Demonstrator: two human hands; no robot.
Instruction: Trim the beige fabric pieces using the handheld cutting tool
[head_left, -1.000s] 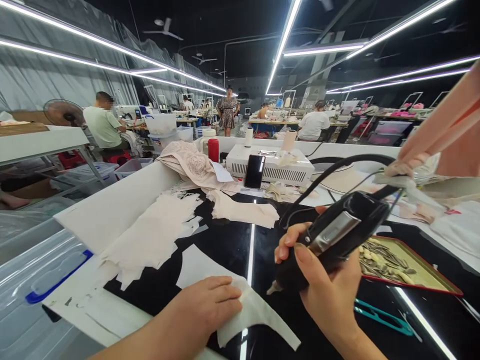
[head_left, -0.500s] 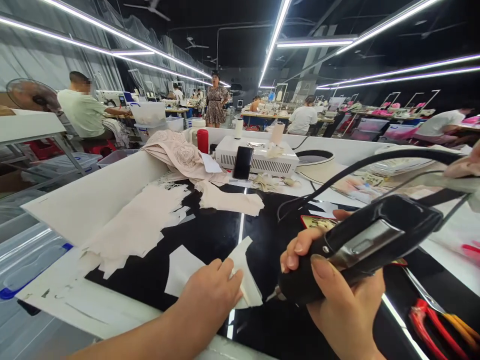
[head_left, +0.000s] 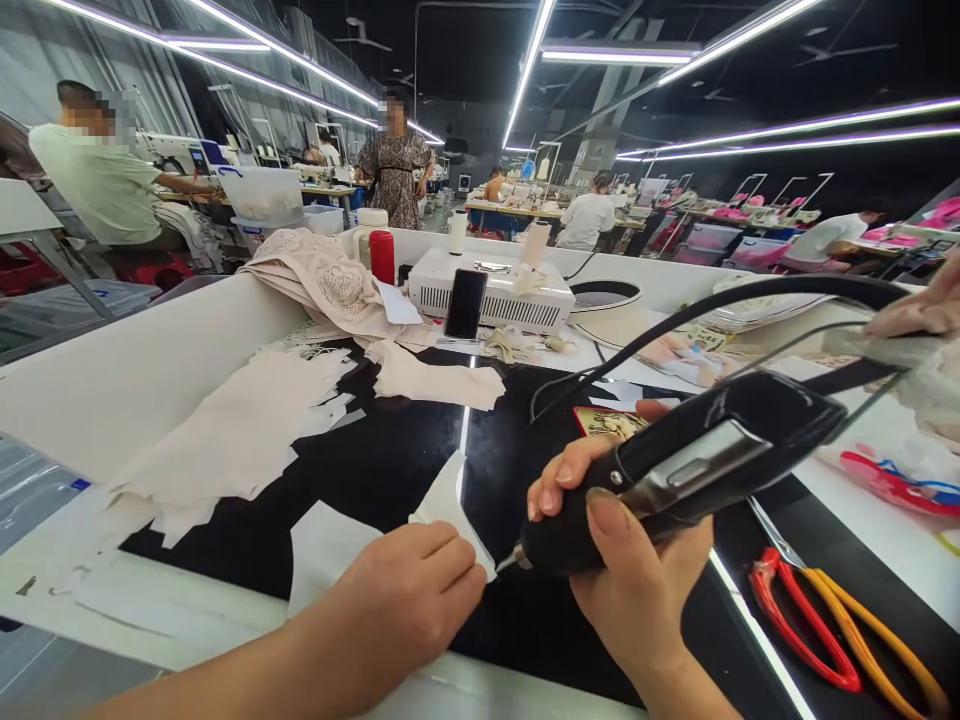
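Observation:
My left hand [head_left: 412,590] is closed, its fingers pinching a small white fabric piece [head_left: 444,490]. Under and beside it lies a white sheet-like piece [head_left: 322,545], partly covered by the hand and forearm. Wrapped round a thick black corded power tool [head_left: 675,480] is my right hand [head_left: 637,570]. The tool's narrow metal tip [head_left: 517,558] points left, at the lower right corner of the white fabric piece; whether they touch I cannot tell. Both hands are over the black glossy tabletop [head_left: 360,470].
Cream fabric pieces [head_left: 232,420] are heaped on the left, with another stack [head_left: 439,378] further back. Behind stand a phone [head_left: 465,303] and a white vented box [head_left: 525,300]. Red-and-orange-handled scissors [head_left: 806,600] lie at right. A hand [head_left: 922,300] shows at the right edge. People sit beyond.
The view has shifted to the right. The tool's tip has come closer to the fabric piece, which my left hand now holds at its lower edge. The standing person has come nearer.

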